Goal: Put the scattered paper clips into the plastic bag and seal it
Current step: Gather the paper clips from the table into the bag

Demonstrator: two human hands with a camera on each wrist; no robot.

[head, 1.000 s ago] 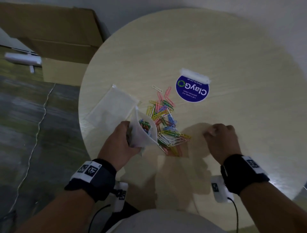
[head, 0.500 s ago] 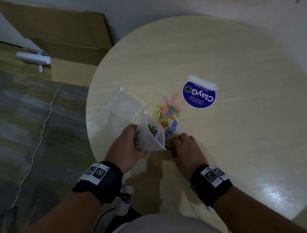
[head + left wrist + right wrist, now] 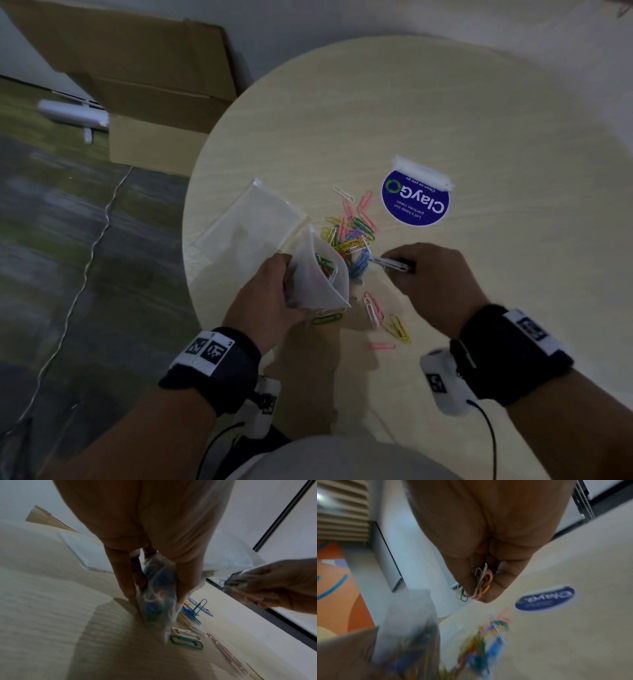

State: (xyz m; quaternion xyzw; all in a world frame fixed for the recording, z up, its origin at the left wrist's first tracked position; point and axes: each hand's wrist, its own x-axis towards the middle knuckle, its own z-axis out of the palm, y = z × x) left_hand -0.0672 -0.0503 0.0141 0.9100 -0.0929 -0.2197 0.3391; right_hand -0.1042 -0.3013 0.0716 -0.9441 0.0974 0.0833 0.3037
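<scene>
Gripping the plastic bag (image 3: 320,277) around its lower part, the left hand (image 3: 265,303) is holding it upright with its bottom edge touching the round table (image 3: 479,120), fingers and thumb curled round the clear plastic; its mouth is gaping open toward the right, and coloured clips are showing inside. Just beside it, the right hand (image 3: 433,284) is pinching a small bunch of paper clips (image 3: 482,584) between thumb and fingertips, the bunch pointing toward the bag's mouth. Nearest the person, a few loose clips (image 3: 387,322) are lying on the table between the two hands, a green one right at the bag's base. Beyond the bag, the main pile of scattered paper clips (image 3: 352,229) is sitting in a heap, with a second flat bag (image 3: 253,222) lying to its left. Farther off, a round blue sticker (image 3: 415,202) is sitting on the tabletop, and a cardboard box (image 3: 147,78) is standing on the floor past the table's left edge.
</scene>
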